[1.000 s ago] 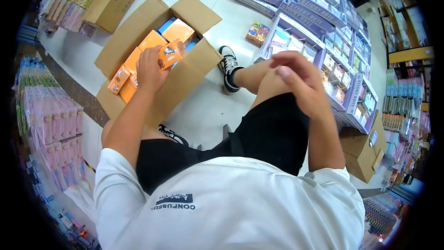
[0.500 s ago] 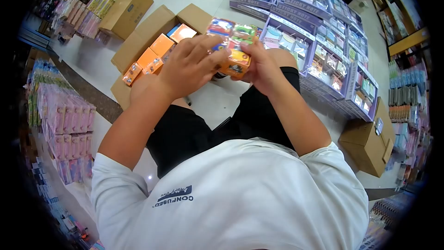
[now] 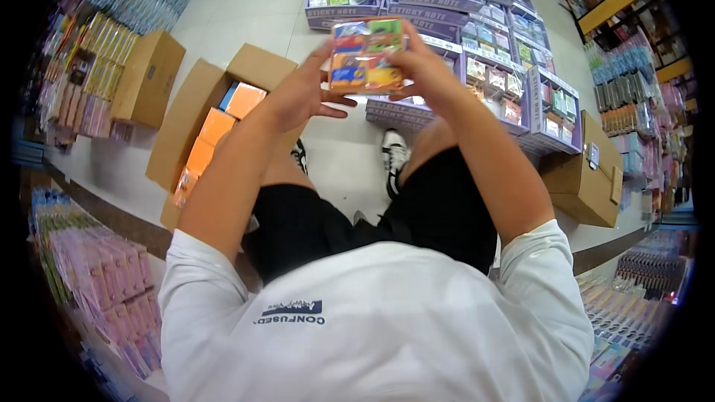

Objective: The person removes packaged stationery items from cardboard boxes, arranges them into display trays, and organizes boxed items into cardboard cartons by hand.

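A clear-wrapped pack of small colourful boxes point(image 3: 366, 57), with blue, green, red and yellow faces on top, is held up in front of me. My right hand point(image 3: 426, 71) grips its right side, the thumb lying over the top. At the pack's left edge, my left hand point(image 3: 302, 89) holds on, its lower fingers stretched out and spread below the pack. Down to the left stands an open cardboard box point(image 3: 186, 115), with several orange packs point(image 3: 216, 126) lined up inside. My left forearm hides part of that box.
Purple sticky note display trays point(image 3: 432, 7) are stacked ahead and to the right. A closed carton point(image 3: 585, 179) sits at the right, another carton point(image 3: 149, 78) at the left. Pink packaged goods point(image 3: 104, 260) fill the lower left. My shoes point(image 3: 395, 160) rest on the pale tiled floor point(image 3: 253, 11).
The pack has turned so its top faces me more fully. My left hand has moved off its top to the left edge, fingers now spread. The head view has shifted.
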